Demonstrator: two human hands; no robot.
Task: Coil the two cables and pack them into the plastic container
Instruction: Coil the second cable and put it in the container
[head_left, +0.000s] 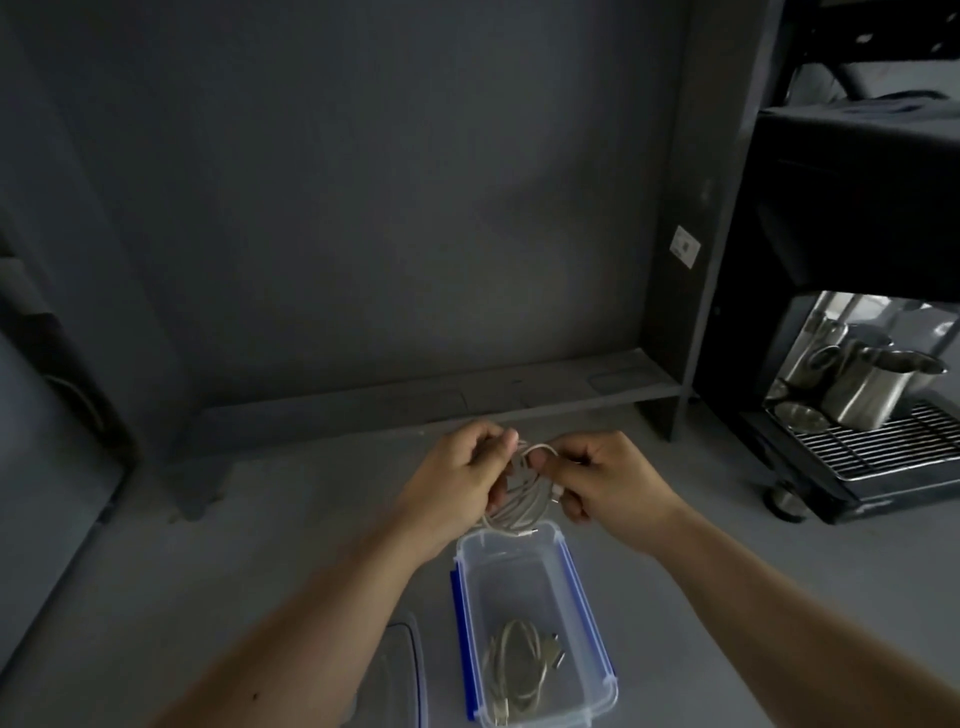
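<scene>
Head view: 1 coiled cable (519, 670) lies inside the open plastic container (597, 613). Cable 2, a white cable (517, 493), is held above the container's far end, left hand (457, 478) gripping the loops, right hand (602, 475) pinching its end. Remaining: finish coil, pack.

Both bare hands, left hand (457, 470) and right hand (605, 475), grip a coiled white cable (519, 496) above the clear blue-clipped plastic container (592, 597), where another pale coiled cable (519, 670) lies.
</scene>
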